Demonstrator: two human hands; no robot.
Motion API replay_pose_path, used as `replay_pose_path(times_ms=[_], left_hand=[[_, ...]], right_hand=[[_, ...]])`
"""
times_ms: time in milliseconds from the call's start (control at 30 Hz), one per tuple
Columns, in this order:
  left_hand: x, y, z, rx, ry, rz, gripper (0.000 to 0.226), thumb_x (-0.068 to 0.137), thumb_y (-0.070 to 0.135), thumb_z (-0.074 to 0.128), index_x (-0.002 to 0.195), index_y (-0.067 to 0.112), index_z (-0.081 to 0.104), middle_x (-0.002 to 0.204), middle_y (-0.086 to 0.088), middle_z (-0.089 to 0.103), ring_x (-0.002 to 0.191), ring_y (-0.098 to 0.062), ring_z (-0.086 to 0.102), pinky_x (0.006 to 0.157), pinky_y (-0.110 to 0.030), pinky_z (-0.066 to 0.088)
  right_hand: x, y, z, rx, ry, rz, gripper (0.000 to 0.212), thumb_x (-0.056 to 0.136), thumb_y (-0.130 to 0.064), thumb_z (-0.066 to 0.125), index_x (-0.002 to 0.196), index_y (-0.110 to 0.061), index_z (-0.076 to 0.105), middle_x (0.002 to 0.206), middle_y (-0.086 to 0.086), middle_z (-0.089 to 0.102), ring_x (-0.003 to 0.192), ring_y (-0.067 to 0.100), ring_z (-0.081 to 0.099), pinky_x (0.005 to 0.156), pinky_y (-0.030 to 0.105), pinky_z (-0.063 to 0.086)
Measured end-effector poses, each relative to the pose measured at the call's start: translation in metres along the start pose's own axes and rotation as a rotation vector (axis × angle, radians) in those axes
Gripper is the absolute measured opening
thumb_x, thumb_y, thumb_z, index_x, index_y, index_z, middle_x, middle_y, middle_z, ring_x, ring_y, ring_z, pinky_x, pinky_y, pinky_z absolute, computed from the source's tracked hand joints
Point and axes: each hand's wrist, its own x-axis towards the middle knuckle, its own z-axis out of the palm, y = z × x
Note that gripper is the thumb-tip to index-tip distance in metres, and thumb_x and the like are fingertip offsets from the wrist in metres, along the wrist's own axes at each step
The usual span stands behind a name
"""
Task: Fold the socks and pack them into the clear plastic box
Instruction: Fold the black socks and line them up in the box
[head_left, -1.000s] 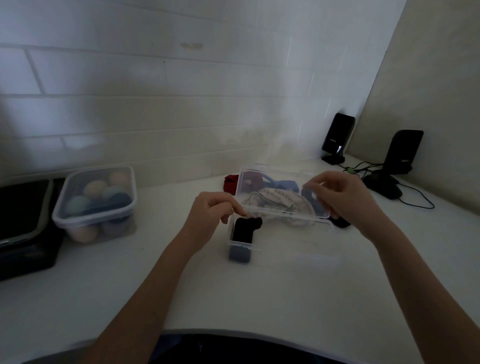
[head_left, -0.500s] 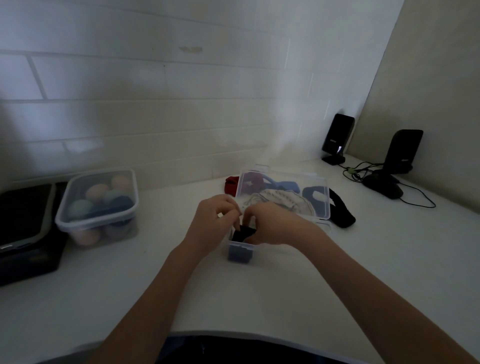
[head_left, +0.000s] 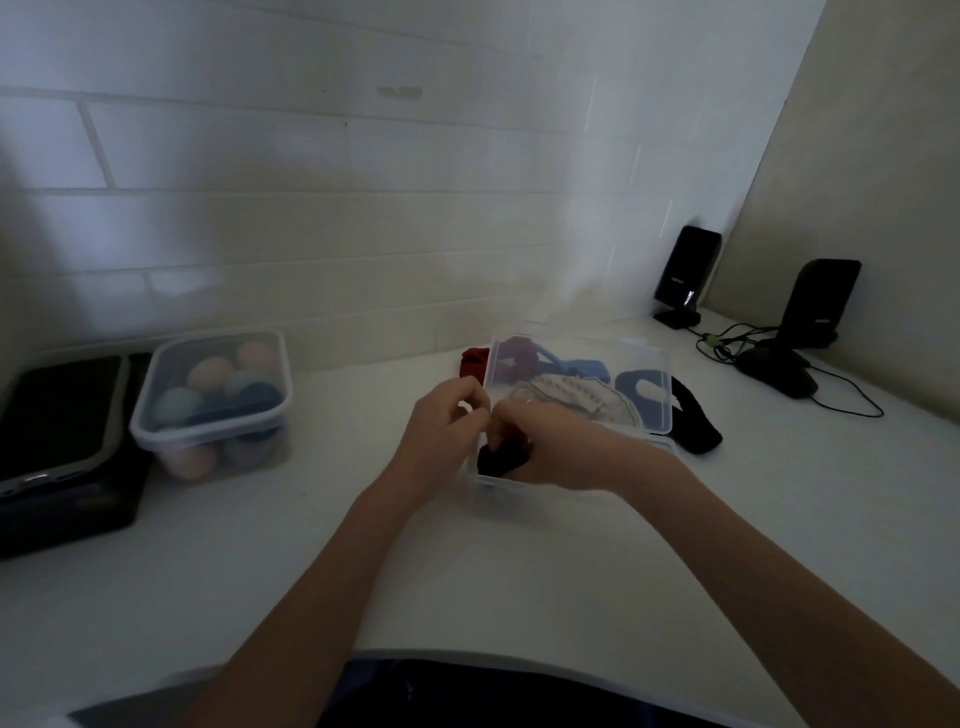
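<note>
Here the black sock (head_left: 501, 460) sits at the box's (head_left: 498, 491) left end — right hand (head_left: 550, 447) pinching it, left hand (head_left: 447, 421) curled just beside (its grasp unclear).

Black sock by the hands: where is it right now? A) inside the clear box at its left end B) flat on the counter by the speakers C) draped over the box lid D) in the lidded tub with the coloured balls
A: the black sock sits down inside the clear box at its left end, with the right hand on it and the left hand alongside.
</note>
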Motion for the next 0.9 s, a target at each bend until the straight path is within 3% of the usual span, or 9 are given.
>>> replay_pose_path(times_ms=[100,167,233,367,600,667,733,833,900], left_hand=[[0.001,0.002,0.0,0.045,-0.005,0.002,0.015,0.076,-0.005,0.048,0.065,0.005,0.053,0.062,0.002,0.048,0.044,-0.002,0.04,0.044,-0.009,0.03],[0.002,0.001,0.0,0.074,0.008,0.007,0.017,0.077,-0.005,0.048,0.065,0.004,0.054,0.063,0.001,0.05,0.045,-0.001,0.043,0.045,-0.009,0.031],[0.002,0.0,0.0,0.083,0.013,0.009,0.018,0.077,-0.004,0.048,0.064,0.006,0.054,0.064,0.001,0.05,0.046,-0.003,0.043,0.045,-0.01,0.032],[0.002,-0.005,0.003,0.131,0.008,0.059,0.015,0.077,-0.002,0.05,0.065,0.007,0.051,0.068,0.001,0.049,0.055,-0.015,0.045,0.053,-0.025,0.036],[0.002,-0.006,0.003,0.232,0.047,0.112,0.011,0.071,0.017,0.04,0.064,0.011,0.047,0.069,-0.003,0.05,0.069,-0.023,0.05,0.063,-0.034,0.041],[0.002,-0.005,0.003,0.225,0.054,0.101,0.012,0.07,0.018,0.04,0.064,0.011,0.048,0.068,-0.001,0.05,0.068,-0.022,0.049,0.062,-0.033,0.04],[0.002,-0.005,0.004,0.227,0.059,0.097,0.012,0.07,0.018,0.04,0.064,0.011,0.048,0.068,0.0,0.048,0.067,-0.022,0.048,0.06,-0.033,0.04],[0.002,-0.006,0.006,0.231,0.064,0.097,0.013,0.07,0.018,0.04,0.064,0.01,0.047,0.067,-0.001,0.048,0.068,-0.025,0.048,0.06,-0.039,0.04],[0.002,-0.007,0.006,0.247,0.06,0.099,0.012,0.071,0.018,0.041,0.064,0.011,0.047,0.068,0.0,0.048,0.067,-0.024,0.049,0.06,-0.034,0.039]], right_hand=[[-0.005,0.002,-0.008,0.211,-0.195,0.057,0.02,0.092,-0.022,0.055,0.105,-0.01,0.065,0.101,0.003,0.066,0.093,0.017,0.061,0.086,0.022,0.047],[-0.006,0.006,-0.005,0.285,-0.129,0.07,0.005,0.087,-0.015,0.063,0.089,-0.016,0.067,0.091,0.003,0.066,0.086,0.018,0.063,0.081,0.024,0.051],[-0.005,0.008,0.003,0.166,0.012,0.108,0.015,0.078,-0.017,0.072,0.08,-0.023,0.058,0.089,0.004,0.065,0.084,0.021,0.062,0.077,0.029,0.053],[-0.002,0.005,0.013,-0.066,0.064,0.152,0.027,0.08,-0.028,0.07,0.099,-0.009,0.069,0.097,0.009,0.072,0.087,0.024,0.066,0.083,0.038,0.055],[0.001,0.005,0.012,0.238,0.06,0.131,0.025,0.076,-0.017,0.073,0.1,-0.012,0.07,0.098,0.005,0.073,0.085,0.018,0.069,0.084,0.036,0.057],[-0.003,0.01,0.01,0.273,0.053,0.138,0.024,0.077,-0.017,0.072,0.101,-0.017,0.072,0.096,-0.003,0.073,0.078,0.005,0.067,0.081,0.02,0.055],[-0.006,0.01,0.008,0.242,0.017,0.138,0.027,0.079,-0.014,0.069,0.105,-0.021,0.072,0.089,-0.012,0.07,0.069,-0.006,0.061,0.066,0.002,0.046],[-0.001,0.007,0.01,0.15,0.03,0.128,0.024,0.081,-0.015,0.068,0.105,-0.018,0.073,0.097,-0.003,0.073,0.071,0.009,0.062,0.063,0.011,0.043],[0.003,0.005,0.007,0.113,-0.02,0.129,0.027,0.082,-0.015,0.067,0.109,-0.017,0.071,0.104,0.0,0.072,0.068,0.009,0.058,0.062,0.018,0.046]])
